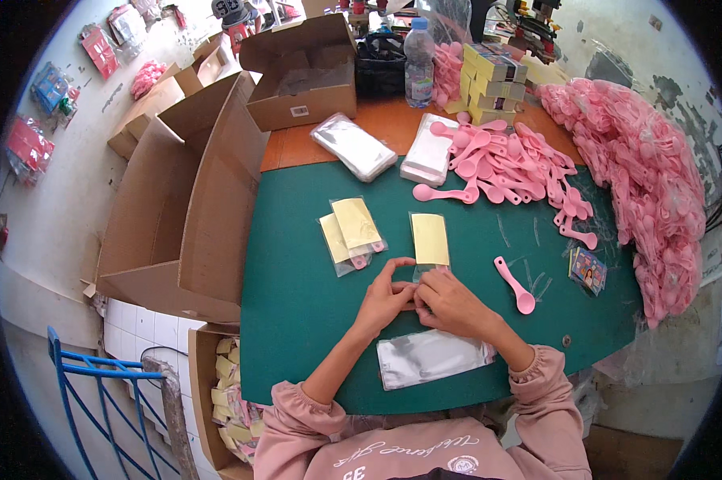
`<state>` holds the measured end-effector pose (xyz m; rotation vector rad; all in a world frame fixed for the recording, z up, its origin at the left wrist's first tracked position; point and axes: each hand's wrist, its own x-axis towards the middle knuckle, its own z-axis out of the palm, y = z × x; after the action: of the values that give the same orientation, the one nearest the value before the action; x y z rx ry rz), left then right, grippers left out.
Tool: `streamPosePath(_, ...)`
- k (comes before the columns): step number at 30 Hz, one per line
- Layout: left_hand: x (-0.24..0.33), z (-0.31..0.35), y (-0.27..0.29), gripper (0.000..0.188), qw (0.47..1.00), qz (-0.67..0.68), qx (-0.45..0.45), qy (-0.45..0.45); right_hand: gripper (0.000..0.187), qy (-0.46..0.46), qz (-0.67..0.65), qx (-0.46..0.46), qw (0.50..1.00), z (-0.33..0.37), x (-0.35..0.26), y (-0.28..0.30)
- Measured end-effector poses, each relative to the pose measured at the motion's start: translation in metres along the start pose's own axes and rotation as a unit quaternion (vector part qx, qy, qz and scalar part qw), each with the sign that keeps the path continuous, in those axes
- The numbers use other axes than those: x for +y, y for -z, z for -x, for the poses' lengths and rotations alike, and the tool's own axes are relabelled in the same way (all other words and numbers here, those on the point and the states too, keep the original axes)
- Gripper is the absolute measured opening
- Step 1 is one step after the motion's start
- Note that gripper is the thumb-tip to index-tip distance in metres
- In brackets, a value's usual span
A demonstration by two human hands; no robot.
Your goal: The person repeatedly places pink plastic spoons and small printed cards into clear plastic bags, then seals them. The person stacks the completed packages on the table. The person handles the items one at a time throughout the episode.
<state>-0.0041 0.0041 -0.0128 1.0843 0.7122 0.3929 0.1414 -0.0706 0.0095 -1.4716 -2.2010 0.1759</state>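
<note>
While both hands meet over the green bench [297, 304], a clear bag with a yellow card [431, 238] lies flat just beyond them, its near end reaching the fingertips. The left hand [387, 300] has its index finger stretched toward the bag's near end and its thumb set apart below; the right hand [453, 304] has its fingers bunched together against the left ones. Whether either hand's fingers are clamped on the bag cannot be told, since they hide that edge. Nearest the person, just below the right hand, lies a pile of empty clear bags [433, 364]. Two overlapping filled bags [358, 224] rest to the left; a single pink spoon [515, 286] lies to the right, and a heap of pink spoons [509, 164] spreads across the far side.
</note>
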Motion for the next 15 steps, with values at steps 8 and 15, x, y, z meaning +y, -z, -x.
streamPosePath(8, 0.007, 0.003, -0.004, 0.024, 0.997, -0.018, 0.065, -0.025, 0.011, -0.054, -0.364, -0.053, 0.928, 0.018, 0.034, 0.056)
streamPosePath(15, 0.001, -0.006, 0.0, 0.013, 0.998, -0.062, 0.008, -0.016, 0.009, -0.38, -0.204, 0.031, 0.902, 0.08, 0.167, 0.153)
